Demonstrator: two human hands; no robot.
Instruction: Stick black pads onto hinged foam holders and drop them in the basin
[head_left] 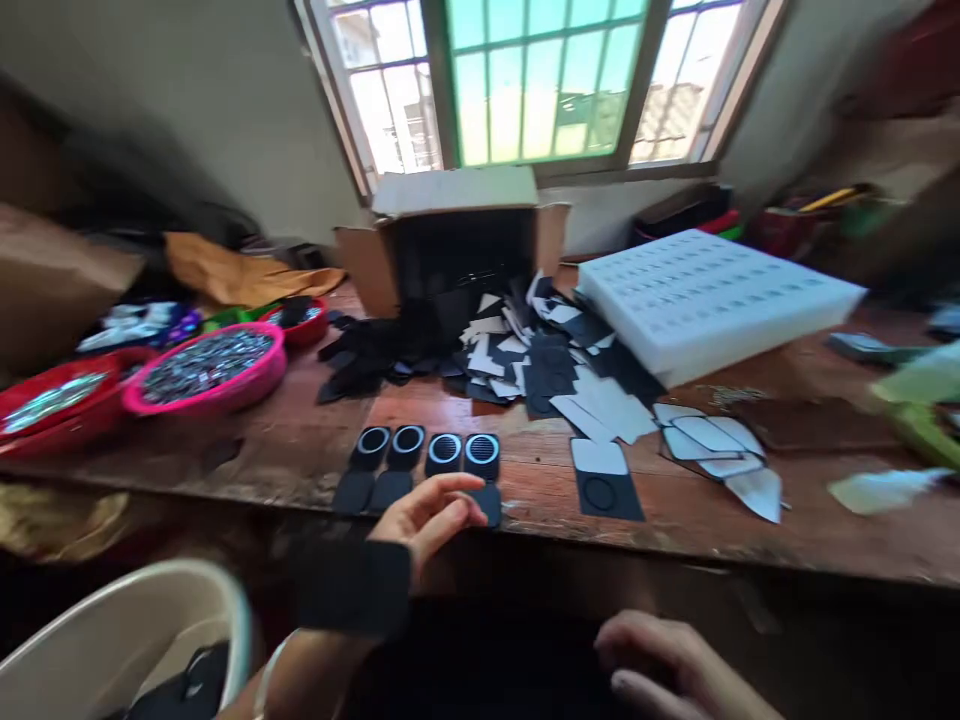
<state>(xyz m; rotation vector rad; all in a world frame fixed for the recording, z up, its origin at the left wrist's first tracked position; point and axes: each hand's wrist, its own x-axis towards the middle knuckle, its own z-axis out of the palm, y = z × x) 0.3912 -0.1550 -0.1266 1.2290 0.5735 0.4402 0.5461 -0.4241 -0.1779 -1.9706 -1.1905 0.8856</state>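
Left hand [429,512] over black cards [390,490], thumb and forefinger parted; right hand [667,655] (curled, grip unclear) near tabletop [536,490] edge.

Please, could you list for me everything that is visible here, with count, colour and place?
Window: 1, green middle, back wall
Table: 1, reddish brown, below window
Carton: 1, brown and whitish, below window
Foam block: 1, white, right of carton
Scraps: many, black and whitish, before carton
Ringed pads: 4, black with white rings, table front
Plain pads: 3 visible, black, nearer edge
Marked sheet: 1, black and white, right of pads
Loose pieces: several, white, right of sheet
Basins: at least 3, red and pink, left
Cloth: 1, orange, behind basins
Tub: 1, cream, lower left
Blurred items: uncountable, mixed colours, both sides
Dark piece: 1, black, at left wrist
Left grip: 1, bare hand, at plain pads
Right grip: 1, bare hand, blurred, lower right
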